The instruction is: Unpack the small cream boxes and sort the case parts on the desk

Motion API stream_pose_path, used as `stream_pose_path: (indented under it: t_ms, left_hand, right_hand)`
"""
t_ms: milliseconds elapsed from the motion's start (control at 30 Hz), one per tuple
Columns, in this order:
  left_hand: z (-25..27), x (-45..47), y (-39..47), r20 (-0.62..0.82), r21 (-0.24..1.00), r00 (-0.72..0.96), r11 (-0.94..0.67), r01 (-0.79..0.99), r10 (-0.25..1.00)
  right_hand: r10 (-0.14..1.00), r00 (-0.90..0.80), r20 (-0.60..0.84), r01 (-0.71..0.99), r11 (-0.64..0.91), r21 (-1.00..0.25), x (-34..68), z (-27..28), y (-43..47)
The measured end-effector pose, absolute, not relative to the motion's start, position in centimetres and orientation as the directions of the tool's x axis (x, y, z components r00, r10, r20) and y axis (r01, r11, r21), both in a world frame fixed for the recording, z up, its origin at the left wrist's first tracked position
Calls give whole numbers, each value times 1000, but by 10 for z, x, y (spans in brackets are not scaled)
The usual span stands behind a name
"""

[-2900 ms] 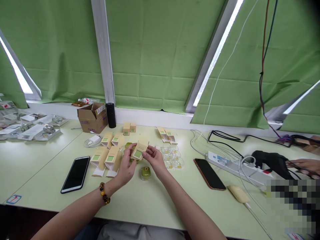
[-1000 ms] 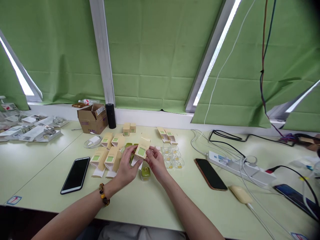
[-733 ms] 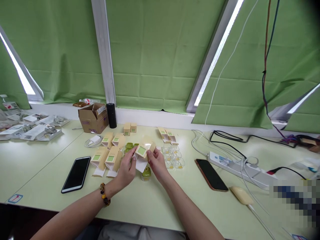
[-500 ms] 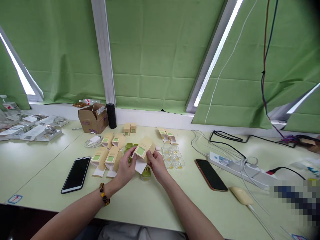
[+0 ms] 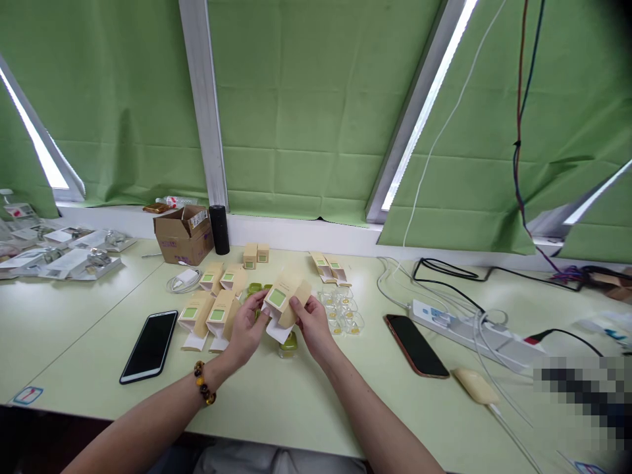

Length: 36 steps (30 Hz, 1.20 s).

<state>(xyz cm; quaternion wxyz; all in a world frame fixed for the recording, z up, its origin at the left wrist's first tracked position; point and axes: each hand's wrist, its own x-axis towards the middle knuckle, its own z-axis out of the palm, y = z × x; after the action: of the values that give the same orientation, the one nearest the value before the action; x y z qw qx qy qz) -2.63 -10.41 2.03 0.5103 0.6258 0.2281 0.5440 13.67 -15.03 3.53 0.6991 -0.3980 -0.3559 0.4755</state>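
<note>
Between both hands is a small beige carton (image 5: 286,297) with a green square on its face and a white flap hanging out at its lower end. My left hand (image 5: 249,329) grips its left edge, and my right hand (image 5: 315,324) pinches its right side. Just below the carton, a small green-topped clear container (image 5: 288,345) stands on the table. More green containers (image 5: 254,289) show partly behind my left hand. To the left stand several similar cartons (image 5: 222,313) with open flaps. Right of my right hand are several clear plastic cups (image 5: 345,311).
Two phones lie on the table, one at left (image 5: 149,345) and one at right (image 5: 417,345). A white power strip (image 5: 474,336) with cables runs along the right. A cardboard box (image 5: 184,237) and a black cylinder (image 5: 219,229) stand at the back. Flat cartons (image 5: 330,268) lie behind the cups.
The carton has tilted slightly in my hands, and its white flap now hangs differently. My left hand has shifted a little down its edge.
</note>
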Motion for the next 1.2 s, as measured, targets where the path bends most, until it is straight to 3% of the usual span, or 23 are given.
stream_pose_path:
  t_ms: [167,467,733,867,967,1067,1200]
  left_hand:
    - [24,-26,-99,342,912,346,-220,-346,874]
    - [24,-28,-99,373,927,417,-314,-205,829]
    - [24,-24,-100,315,943,361,-246,-224,878]
    - [19,-24,-99,353,935,397,-301,-188,847]
    - [16,-26,-94,452,887,333,-458,-68,827]
    - [22,-32,-91,646,745,191,-665,54,739]
    - [39,-40,-92,878,444,128,-885,143,461]
  right_hand:
    - [934,339,109,-375,240,-895,139,34,-149]
    - [917,355,180,-234,274,-933,139,40,-152]
    - [925,295,238,-212,306,-928,134,38,-154]
    - [914,321,250,-166,314,-935,136,35,-152]
    - [884,340,322,-70,365,-928,139,35,-153]
    - [760,324,563,209,523,-826,140,39,-157]
    - [477,127,870,594,666,-452,140,44,-164]
